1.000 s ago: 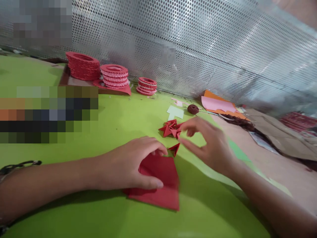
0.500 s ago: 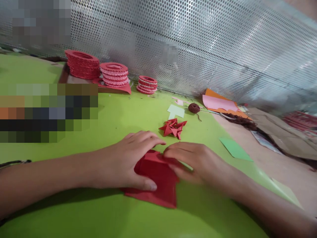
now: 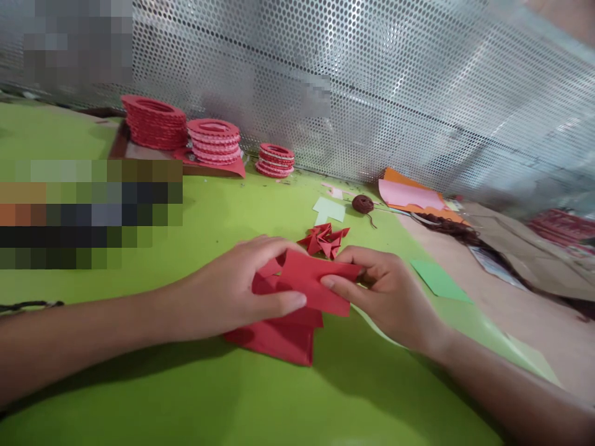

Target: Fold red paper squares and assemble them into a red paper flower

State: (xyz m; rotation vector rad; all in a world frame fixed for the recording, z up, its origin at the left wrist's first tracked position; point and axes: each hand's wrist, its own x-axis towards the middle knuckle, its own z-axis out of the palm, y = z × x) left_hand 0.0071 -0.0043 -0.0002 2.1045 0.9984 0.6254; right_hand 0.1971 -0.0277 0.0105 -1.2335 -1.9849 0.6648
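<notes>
A small sheet of red paper [image 3: 316,275] is raised between my two hands above the green table. My right hand [image 3: 388,285] pinches its right edge, thumb in front and fingers behind. At the sheet's left side, my left hand [image 3: 260,285] grips it with the thumb on the near face; the fingers are partly hidden behind. More red paper [image 3: 279,341] lies on the table beneath, partly covered by my left hand and the raised sheet. Just beyond the hands sits a cluster of folded red paper pieces [image 3: 325,240] with sharp points.
Stacks of red and pink paper rings [image 3: 214,142] stand along the perforated metal panel [image 3: 279,68]. A ball of brown yarn [image 3: 362,204] and a pale green paper [image 3: 330,209] lie beyond the cluster. A green sheet [image 3: 439,282] is at right. Part of the left is blurred out.
The red sheet has been lifted off the paper on the table and tilted up. My right hand now pinches its right edge. My left thumb has moved up onto it.
</notes>
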